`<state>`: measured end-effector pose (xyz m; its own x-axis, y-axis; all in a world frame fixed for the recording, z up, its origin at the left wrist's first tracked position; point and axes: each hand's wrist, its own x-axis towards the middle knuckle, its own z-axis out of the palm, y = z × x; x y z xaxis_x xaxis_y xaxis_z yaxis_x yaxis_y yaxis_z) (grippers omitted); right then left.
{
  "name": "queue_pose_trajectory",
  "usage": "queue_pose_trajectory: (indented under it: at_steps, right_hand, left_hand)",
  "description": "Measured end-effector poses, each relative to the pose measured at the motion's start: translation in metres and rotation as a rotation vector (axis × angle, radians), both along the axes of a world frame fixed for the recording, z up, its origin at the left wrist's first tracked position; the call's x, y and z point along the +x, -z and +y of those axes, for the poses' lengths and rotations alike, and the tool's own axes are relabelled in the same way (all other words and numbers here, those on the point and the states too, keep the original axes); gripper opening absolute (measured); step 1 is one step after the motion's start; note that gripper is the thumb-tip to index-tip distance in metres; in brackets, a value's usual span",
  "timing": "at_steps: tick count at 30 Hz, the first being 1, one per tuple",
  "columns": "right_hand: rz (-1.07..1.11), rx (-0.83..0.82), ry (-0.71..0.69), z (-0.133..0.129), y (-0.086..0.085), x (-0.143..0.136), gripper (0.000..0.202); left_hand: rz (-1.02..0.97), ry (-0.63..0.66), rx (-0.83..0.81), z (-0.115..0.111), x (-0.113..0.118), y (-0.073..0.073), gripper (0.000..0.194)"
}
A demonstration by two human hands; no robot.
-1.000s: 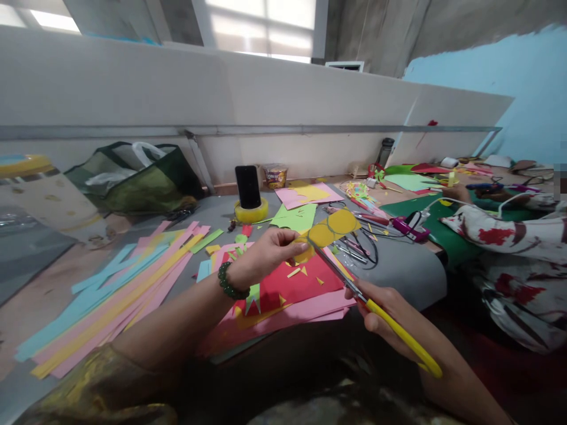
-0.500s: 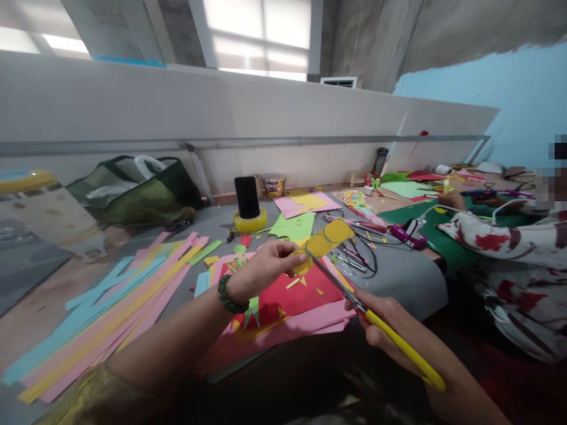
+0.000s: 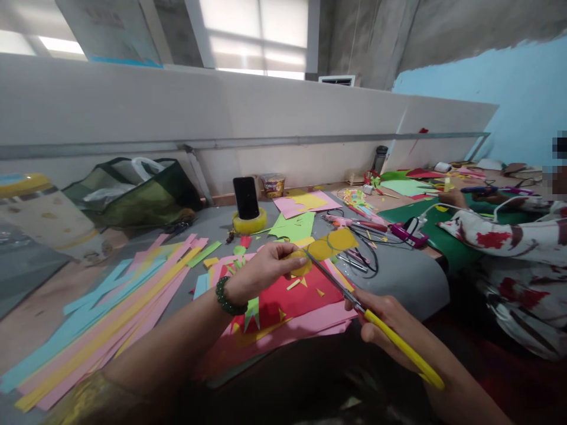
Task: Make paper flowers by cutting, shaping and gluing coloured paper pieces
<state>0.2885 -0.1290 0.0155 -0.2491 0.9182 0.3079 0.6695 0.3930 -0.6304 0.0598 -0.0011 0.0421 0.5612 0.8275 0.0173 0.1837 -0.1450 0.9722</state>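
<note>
Your left hand pinches yellow paper, your right hand curls its fingers round scissors; nearby: scrap-strewn red sheet, paper strips, phone.

Okay so the yellow paper strip sagged at its far end and sat flatter (tiny change, honestly), and the head view tipped up, so the phone showed lower.

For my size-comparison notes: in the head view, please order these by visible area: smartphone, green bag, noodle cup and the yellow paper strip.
1. Green bag
2. Yellow paper strip, partly covered by the left hand
3. Smartphone
4. Noodle cup
</note>
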Motion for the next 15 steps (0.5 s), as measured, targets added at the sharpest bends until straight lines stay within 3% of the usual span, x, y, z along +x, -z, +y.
queue_pose_trajectory:
  at_steps: [11,15]
  right_hand:
    - [0.014,-0.028,0.013,0.003,0.001,0.003,0.065]
    - [0.034,-0.123,-0.109,0.017,0.013,0.011,0.077]
  left_hand:
    - [-0.108,0.051,-0.099,0.000,-0.001,0.002,0.045]
    - [-0.094,0.062,-0.090,0.002,-0.002,0.003,0.042]
